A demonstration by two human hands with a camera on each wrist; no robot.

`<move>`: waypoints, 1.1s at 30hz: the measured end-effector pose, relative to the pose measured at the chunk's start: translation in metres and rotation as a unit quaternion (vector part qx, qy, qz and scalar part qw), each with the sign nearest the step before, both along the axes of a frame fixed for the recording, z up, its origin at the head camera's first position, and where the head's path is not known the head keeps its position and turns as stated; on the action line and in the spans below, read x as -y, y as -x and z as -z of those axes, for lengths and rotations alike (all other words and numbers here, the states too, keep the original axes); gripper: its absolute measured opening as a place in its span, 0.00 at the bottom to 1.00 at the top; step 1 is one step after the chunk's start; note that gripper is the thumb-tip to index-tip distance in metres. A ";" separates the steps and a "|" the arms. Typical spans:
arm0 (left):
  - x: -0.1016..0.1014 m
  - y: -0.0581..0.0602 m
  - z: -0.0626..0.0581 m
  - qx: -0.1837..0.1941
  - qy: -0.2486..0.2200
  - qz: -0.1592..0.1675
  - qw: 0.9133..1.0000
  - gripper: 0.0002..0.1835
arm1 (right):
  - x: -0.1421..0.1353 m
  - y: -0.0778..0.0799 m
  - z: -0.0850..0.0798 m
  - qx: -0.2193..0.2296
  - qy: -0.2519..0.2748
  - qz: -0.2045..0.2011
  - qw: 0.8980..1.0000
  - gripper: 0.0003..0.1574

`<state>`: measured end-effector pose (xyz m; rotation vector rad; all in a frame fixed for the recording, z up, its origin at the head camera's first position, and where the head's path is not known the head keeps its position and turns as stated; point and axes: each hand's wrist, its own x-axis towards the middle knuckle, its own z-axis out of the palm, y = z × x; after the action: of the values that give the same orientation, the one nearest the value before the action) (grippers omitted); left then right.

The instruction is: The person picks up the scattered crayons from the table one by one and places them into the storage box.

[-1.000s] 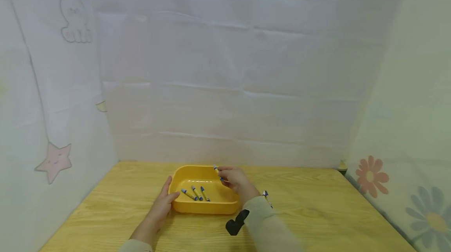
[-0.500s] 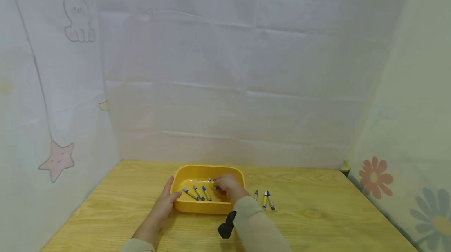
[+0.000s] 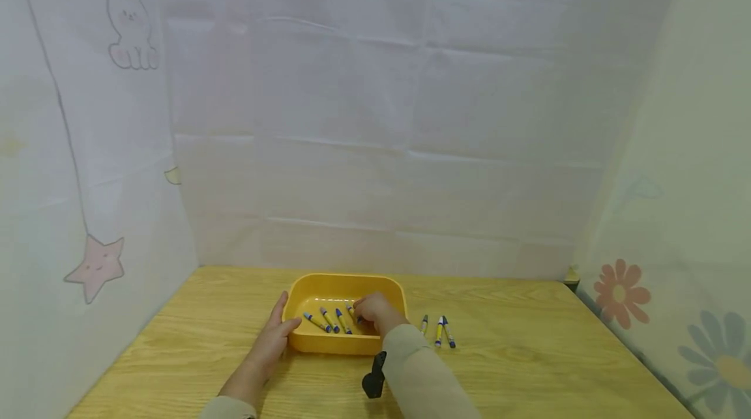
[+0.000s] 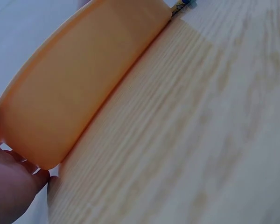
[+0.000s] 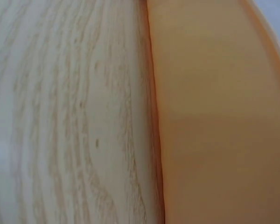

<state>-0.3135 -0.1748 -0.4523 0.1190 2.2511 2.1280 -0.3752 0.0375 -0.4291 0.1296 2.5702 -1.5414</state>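
Note:
A yellow plastic bin (image 3: 334, 344) sits on the wooden table. My left hand (image 3: 273, 335) holds its left side, thumb at the rim and fingers along the outer wall; in the left wrist view that hand (image 4: 11, 184) is at the bin's corner. Inside the bin, my right hand (image 3: 378, 312) pinches a yellow crayon (image 3: 350, 309) with blue ends, low near the bottom; its fingertips are partly hidden. Several similar crayons lie left of it, among them a dark-tipped crayon (image 3: 343, 322). The right wrist view shows only the bin's outer wall (image 5: 219, 112) and tabletop.
Right of the bin, on the table (image 3: 528, 354), lie a few more crayons: a green-tipped crayon (image 3: 424, 324), a white-tipped crayon (image 3: 439, 332) and a dark-tipped crayon (image 3: 448, 333). A pale cloth wall (image 3: 375, 145) stands behind the table.
My right hand has moved from over the bin's right rim down and left into the bin, bringing its crayon beside the others. The left hand has stayed on the bin.

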 end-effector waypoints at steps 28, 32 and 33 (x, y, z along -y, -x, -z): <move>0.000 0.000 0.001 0.002 0.002 0.005 1.000 0.41 | 0.000 -0.005 0.000 0.038 -0.019 0.030 0.999 0.05; 0.001 0.000 0.001 0.003 0.000 0.007 1.000 0.41 | -0.006 -0.003 -0.003 0.041 -0.005 0.016 0.999 0.07; 0.001 -0.001 0.001 0.003 0.001 0.006 1.000 0.41 | -0.007 -0.003 -0.006 0.040 -0.003 0.011 0.999 0.07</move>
<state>-0.3129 -0.1758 -0.4530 0.1269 2.2420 2.1180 -0.3721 0.0445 -0.4236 0.2168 2.5191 -1.5040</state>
